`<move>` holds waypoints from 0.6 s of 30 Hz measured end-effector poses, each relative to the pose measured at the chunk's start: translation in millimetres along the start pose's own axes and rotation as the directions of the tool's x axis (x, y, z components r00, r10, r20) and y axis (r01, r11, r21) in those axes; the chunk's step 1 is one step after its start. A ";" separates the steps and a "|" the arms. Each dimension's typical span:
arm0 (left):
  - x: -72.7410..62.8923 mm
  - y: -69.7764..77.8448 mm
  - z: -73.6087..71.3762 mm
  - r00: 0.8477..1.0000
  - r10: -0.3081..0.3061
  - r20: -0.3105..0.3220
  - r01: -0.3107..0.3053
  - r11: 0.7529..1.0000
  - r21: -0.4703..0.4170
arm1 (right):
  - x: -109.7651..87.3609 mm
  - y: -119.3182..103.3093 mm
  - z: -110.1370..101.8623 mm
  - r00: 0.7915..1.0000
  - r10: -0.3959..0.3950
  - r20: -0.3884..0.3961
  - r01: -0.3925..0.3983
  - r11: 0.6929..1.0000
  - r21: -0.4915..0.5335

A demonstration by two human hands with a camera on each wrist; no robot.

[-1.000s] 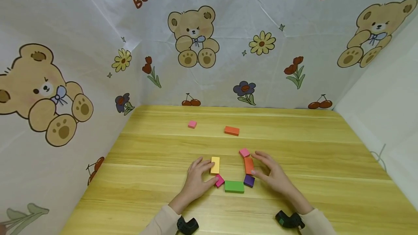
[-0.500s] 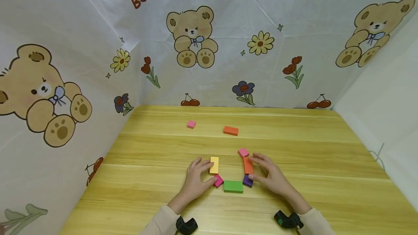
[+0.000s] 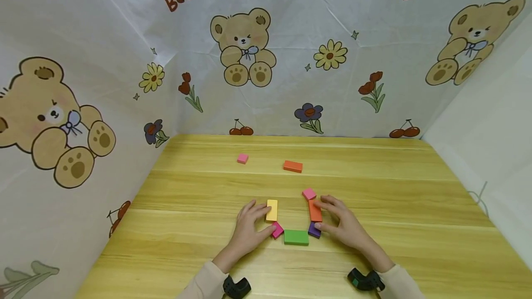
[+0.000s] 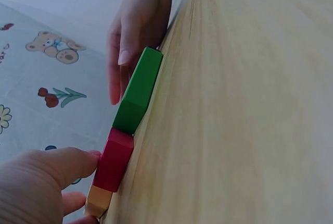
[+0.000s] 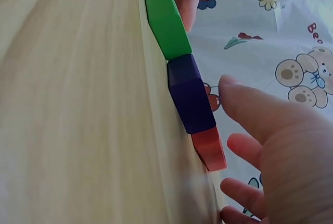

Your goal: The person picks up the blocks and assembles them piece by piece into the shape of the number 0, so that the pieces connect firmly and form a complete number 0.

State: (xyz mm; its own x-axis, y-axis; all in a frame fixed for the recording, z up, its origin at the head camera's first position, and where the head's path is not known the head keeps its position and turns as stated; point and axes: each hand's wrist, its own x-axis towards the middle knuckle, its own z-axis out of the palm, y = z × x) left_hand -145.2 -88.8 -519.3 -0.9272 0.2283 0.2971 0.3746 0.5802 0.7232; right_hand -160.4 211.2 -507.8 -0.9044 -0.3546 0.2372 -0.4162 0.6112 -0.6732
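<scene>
My left hand (image 3: 248,229) lies at the left of a U-shaped row of blocks. Its fingertips touch the yellow block (image 3: 272,210), and its thumb touches the magenta block (image 4: 113,159). A green block (image 3: 296,237) forms the near side of the row. On the right, my right hand (image 3: 346,226) reaches over the orange block (image 3: 315,211) with its forefinger. Its thumb is at the purple block (image 5: 191,94); in the right wrist view a small gap shows between them. A pink block (image 3: 309,194) touches the orange block's far end.
Farther back on the wooden table (image 3: 199,183) lie another pink block (image 3: 243,158) and another orange block (image 3: 293,166). A bear-printed cloth (image 3: 291,73) stands behind the table and along its left. A white wall (image 3: 494,137) runs along the right.
My right thumb has moved from the orange block's near end down to the purple block, and the right forefinger has come in over the orange block. The left hand has stayed in place.
</scene>
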 end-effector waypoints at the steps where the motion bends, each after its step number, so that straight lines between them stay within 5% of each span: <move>1: 0.1 -0.1 0.0 1.000 -0.002 0.003 0.002 1.000 0.000 | 0.0 0.2 0.4 1.000 -0.003 0.001 0.003 1.000 -0.006; 18: 0.3 -0.3 0.7 1.000 -0.010 -0.006 0.010 1.000 0.004 | 0.4 1.0 1.6 1.000 -0.015 0.012 0.015 0.999 -0.046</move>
State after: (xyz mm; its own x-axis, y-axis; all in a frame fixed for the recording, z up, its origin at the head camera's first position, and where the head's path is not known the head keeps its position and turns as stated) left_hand -145.6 -88.4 -519.9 -0.9307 0.2175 0.2941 0.3655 0.5858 0.7234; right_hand -161.1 210.5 -509.5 -0.8971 -0.3717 0.2389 -0.4337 0.6376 -0.6367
